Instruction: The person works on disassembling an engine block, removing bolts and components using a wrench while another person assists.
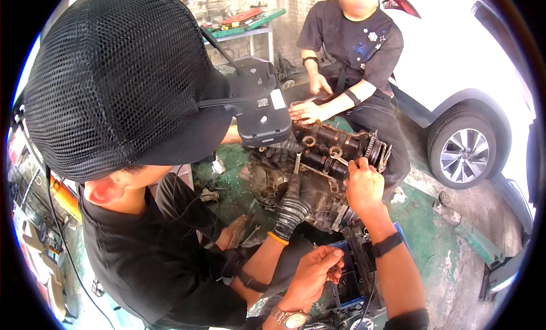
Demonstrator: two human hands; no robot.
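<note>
My right hand (365,186) reaches over the engine cylinder head (318,179), its fingers closed at the near camshaft (322,161). A pale metal piece (339,159) shows at its fingertips; whether the hand grips it is hard to tell. Lower down, my left hand (314,274) is raised above a blue-edged tray (348,302), fingers curled in and thumb pressed to them; what lies inside is hidden. On my left, a co-worker in a black mesh cap (114,74) has a grey knitted glove (292,209) on the engine, holding a wrench (297,163).
Across the engine sits another person in a dark T-shirt (355,51), hands at its far side. A white car's wheel (462,150) and a green jack-like tool (469,234) stand at right. Toolboxes lie on a table (242,33) behind. A wrench (251,234) lies near the co-worker's foot.
</note>
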